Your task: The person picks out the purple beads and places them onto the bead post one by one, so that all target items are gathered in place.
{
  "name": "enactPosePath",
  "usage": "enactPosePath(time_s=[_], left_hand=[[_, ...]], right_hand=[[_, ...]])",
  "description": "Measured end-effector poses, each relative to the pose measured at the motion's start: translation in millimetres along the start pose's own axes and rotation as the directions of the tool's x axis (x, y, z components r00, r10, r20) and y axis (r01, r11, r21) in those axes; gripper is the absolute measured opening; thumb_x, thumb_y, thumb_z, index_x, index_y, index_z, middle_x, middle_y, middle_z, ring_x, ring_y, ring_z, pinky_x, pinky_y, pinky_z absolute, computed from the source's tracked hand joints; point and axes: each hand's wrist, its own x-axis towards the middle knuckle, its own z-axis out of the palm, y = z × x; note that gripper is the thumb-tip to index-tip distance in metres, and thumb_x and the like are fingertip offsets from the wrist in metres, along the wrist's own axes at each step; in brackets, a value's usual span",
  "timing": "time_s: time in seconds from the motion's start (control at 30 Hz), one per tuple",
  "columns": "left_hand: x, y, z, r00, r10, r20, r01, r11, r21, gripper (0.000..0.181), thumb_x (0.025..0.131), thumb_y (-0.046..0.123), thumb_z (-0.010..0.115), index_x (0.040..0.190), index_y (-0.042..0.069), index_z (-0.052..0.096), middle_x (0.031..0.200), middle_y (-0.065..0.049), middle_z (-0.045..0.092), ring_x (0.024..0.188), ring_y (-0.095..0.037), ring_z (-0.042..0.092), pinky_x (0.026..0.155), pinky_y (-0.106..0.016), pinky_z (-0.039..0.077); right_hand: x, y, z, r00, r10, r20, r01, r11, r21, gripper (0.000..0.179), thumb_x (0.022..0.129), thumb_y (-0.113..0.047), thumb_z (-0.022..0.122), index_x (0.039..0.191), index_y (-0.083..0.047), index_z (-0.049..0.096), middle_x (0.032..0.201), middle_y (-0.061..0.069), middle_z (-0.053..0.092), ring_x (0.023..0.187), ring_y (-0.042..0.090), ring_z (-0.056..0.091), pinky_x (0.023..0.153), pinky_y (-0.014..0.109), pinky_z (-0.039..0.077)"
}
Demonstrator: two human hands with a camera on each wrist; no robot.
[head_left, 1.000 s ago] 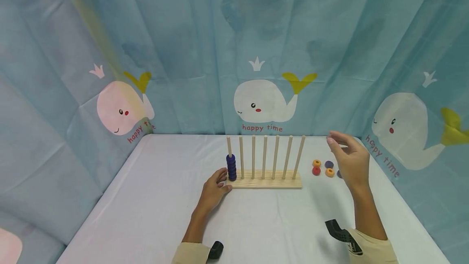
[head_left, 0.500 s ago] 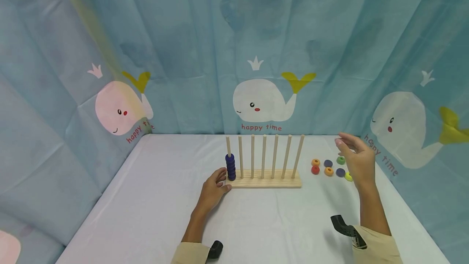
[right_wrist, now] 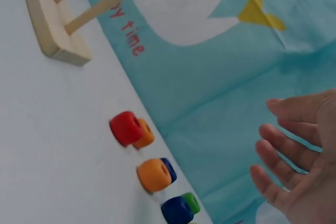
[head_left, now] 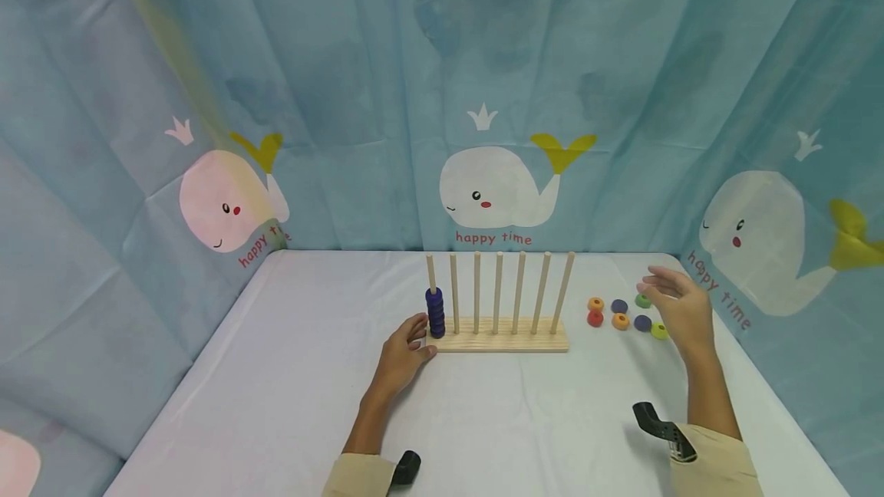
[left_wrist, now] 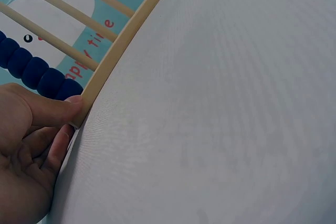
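A wooden peg rack (head_left: 496, 337) with several upright pegs stands mid-table. Dark blue beads (head_left: 436, 314) are stacked on its leftmost peg. My left hand (head_left: 403, 357) pinches the left end of the base, the thumb on its front edge in the left wrist view. My right hand (head_left: 681, 313) hovers at the right with relaxed fingers and holds nothing. Just left of it lie loose beads: a green bead (head_left: 643, 301) close under the fingertips, a yellow bead (head_left: 659, 330), two purple-blue ones, two orange ones and a red bead (right_wrist: 126, 128).
White cloth (head_left: 290, 374) covers the table. A light blue curtain (head_left: 359, 98) printed with whales hangs behind it and along both sides. Each forearm wears a black wrist strap, one (head_left: 666, 432) on the right sleeve.
My right hand has shifted right and then lowered, so the green and yellow beads now show beside it. The left hand keeps its grip on the rack.
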Motion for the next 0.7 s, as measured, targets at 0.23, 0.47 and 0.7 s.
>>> enactPosePath(time_s=[0.23, 0.47, 0.7], left_hand=[[0.9, -1.4, 0.9, 1.0, -0.017, 0.0, 0.017, 1.0, 0.002, 0.066, 0.085, 0.002, 0.072, 0.144, 0.005, 0.044, 0.139, -0.007, 0.054, 0.123, -0.023, 0.054, 0.101, -0.036, 0.048], [2.2, -3.1, 1.8, 0.999, -0.037, -0.003, 0.038, 0.999, 0.008, 0.066, 0.085, 0.004, 0.073, 0.145, 0.008, 0.044, 0.139, -0.004, 0.054, 0.123, -0.02, 0.054, 0.101, -0.033, 0.047], [2.0, -2.8, 1.9, 0.999, -0.039, -0.004, 0.039, 0.999, 0.014, 0.065, 0.086, 0.005, 0.072, 0.145, 0.011, 0.045, 0.14, -0.003, 0.054, 0.123, -0.019, 0.054, 0.101, -0.032, 0.047]], right_hand=[[2.1, 26, -2, 0.998, 0.008, 0.059, -0.005, 0.999, -0.041, 0.06, 0.095, -0.044, 0.06, 0.142, -0.01, 0.048, 0.133, 0.019, 0.057, 0.125, 0.042, 0.047, 0.097, 0.065, 0.041], [5.6, 45, 0, 0.99, 0.072, 0.12, -0.058, 0.992, -0.113, 0.061, 0.095, -0.042, 0.059, 0.144, -0.009, 0.045, 0.14, 0.023, 0.05, 0.131, 0.048, 0.036, 0.098, 0.07, 0.035], [2.6, 51, 1, 0.978, 0.111, 0.177, -0.08, 0.982, -0.172, 0.059, 0.096, -0.036, 0.06, 0.144, -0.006, 0.045, 0.145, 0.026, 0.042, 0.134, 0.051, 0.029, 0.098, 0.072, 0.032]])
